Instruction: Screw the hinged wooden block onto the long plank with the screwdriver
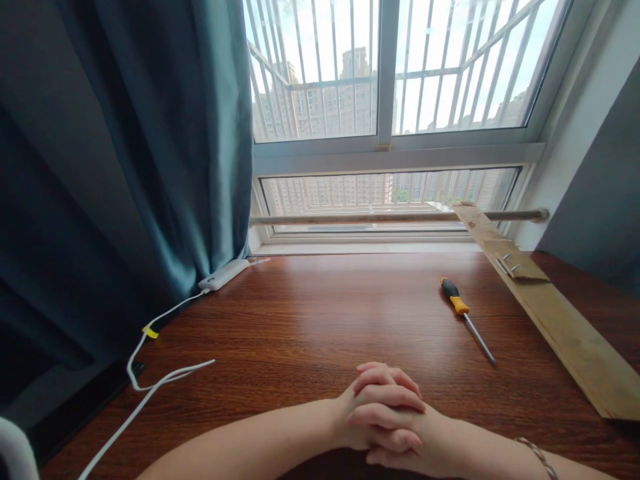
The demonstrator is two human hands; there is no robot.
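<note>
My left hand (pixel 349 420) and my right hand (pixel 429 437) are clasped together over the front of the brown wood-grain table (pixel 300 320). Their fingers interlace, and no object shows between them. A bracelet (pixel 536 456) circles my right wrist. Ahead and to the right of the hands lies a screwdriver (pixel 455 300) with a black and yellow handle, its metal shaft pointing toward me. Farther right, a long, flat tan board (pixel 575 330) runs toward the window. A few small metal screws or nails (pixel 506 265) rest on a raised piece of it.
At the left, a white power strip (pixel 225 274) lies against the blue curtain (pixel 215 147). Its white cable (pixel 131 363), with a yellow tag, loops over the table's left edge. Behind the table, a horizontal rail (pixel 360 218) crosses the barred window (pixel 385 80).
</note>
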